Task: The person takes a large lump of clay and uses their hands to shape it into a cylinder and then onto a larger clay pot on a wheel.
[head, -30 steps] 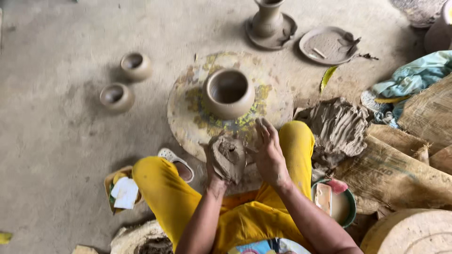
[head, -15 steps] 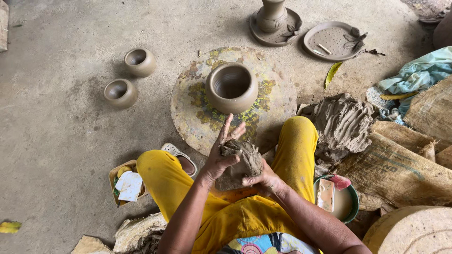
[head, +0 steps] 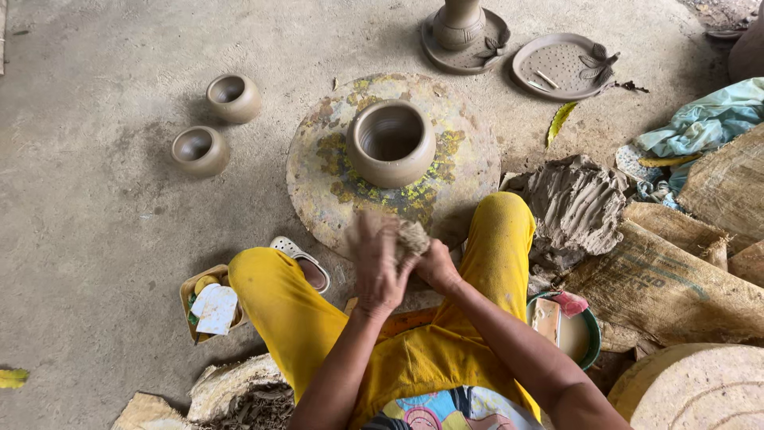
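I sit on the floor in yellow trousers with a lump of grey clay (head: pixel 412 236) pressed between both hands above my lap. My left hand (head: pixel 377 263) covers the lump from the near left side, blurred with motion. My right hand (head: pixel 437 266) cups it from the right. Just beyond my hands lies a round, paint-stained turning disc (head: pixel 318 171) with an unfired clay pot (head: pixel 391 142) standing upright at its centre.
Two small clay pots (head: pixel 233 96) (head: pixel 200 150) stand on the concrete at left. A big heap of raw clay (head: pixel 577 209) lies at right on sacking. A bowl of water (head: pixel 578 334), a tray of scraps (head: pixel 210 306), a clay stand (head: pixel 459 24) and a dish (head: pixel 562 64) surround me.
My hands have kept working the clay lump: the left hand has swung over it from an open, fingers-up pose to cover it. The view shifted slightly.
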